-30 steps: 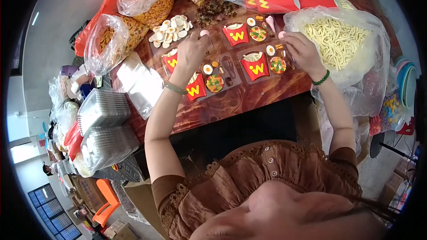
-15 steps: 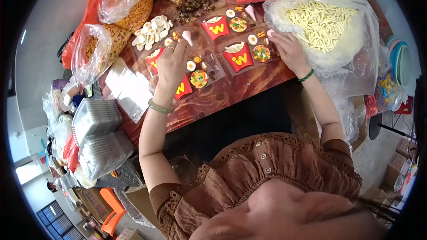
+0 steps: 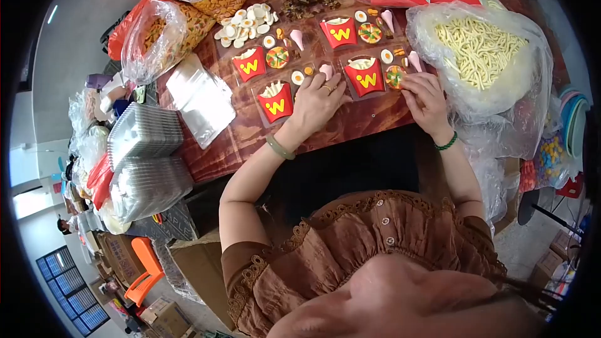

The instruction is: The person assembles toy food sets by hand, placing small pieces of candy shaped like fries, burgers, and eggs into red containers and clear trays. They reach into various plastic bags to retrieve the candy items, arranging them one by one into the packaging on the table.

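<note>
My left hand (image 3: 315,105) lies over the front left clear tray, fingers stretched and slightly apart. Its fingertips are by a pink toy drumstick (image 3: 325,70), partly hidden, and a fried-egg piece (image 3: 297,77). A red fries box (image 3: 275,102) sits left of that hand. My right hand (image 3: 427,101) is at the right side of another tray, its fingers bent together beside a round pizza piece (image 3: 394,77); what they grip is hidden. Above them lies a second drumstick (image 3: 415,61). That tray also has a fries box (image 3: 364,77) and an egg piece (image 3: 387,56).
Two more filled trays lie behind, one with a fries box (image 3: 339,32). A pile of egg pieces (image 3: 244,25), dark small pieces (image 3: 311,1) and a bag of fries (image 3: 481,50) surround them. Flat plastic bags (image 3: 199,103) and stacked clear trays (image 3: 147,131) are left.
My left hand has moved right and down onto the front left tray. My right hand has left the pink drumstick, which now lies in the tray, and shifted below it. The camera view has shifted.
</note>
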